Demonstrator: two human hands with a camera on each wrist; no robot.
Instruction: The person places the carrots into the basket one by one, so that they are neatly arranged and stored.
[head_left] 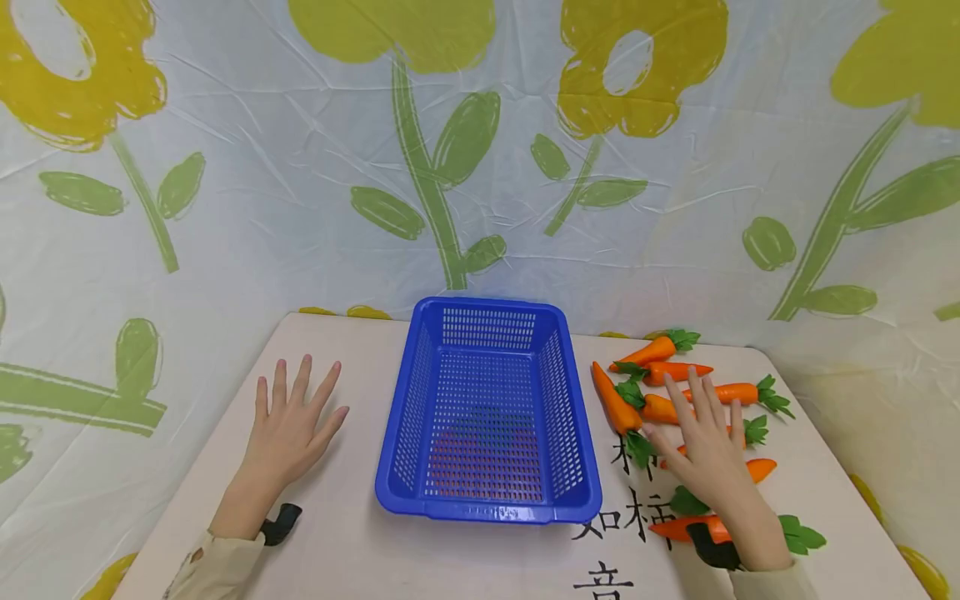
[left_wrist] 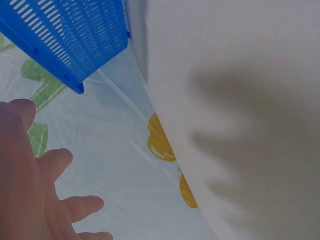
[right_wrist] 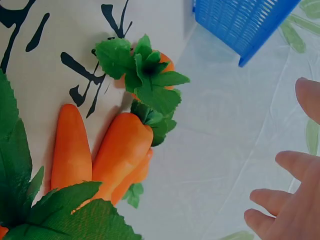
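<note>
A blue plastic basket (head_left: 487, 510) with slotted walls stands in the middle of the table. To its left, my left hand (head_left: 288, 433) is held over the table with fingers spread and nothing in it; its shadow falls on the tabletop in the left wrist view. On the basket's other side, my right hand (head_left: 708, 454), fingers also spread, hovers above several orange carrots (head_left: 615, 398) with green leafy tops. It grips none of them and hides parts of some. In the right wrist view, carrots (right_wrist: 122, 145) lie close together, below and beside the right hand (right_wrist: 295, 205).
The pale table (head_left: 337, 533) bears black written characters (head_left: 603, 575) right of the basket. Behind and around it hangs a white cloth (head_left: 300, 208) printed with yellow flowers and green leaves. Both wrists wear black straps (head_left: 281, 525).
</note>
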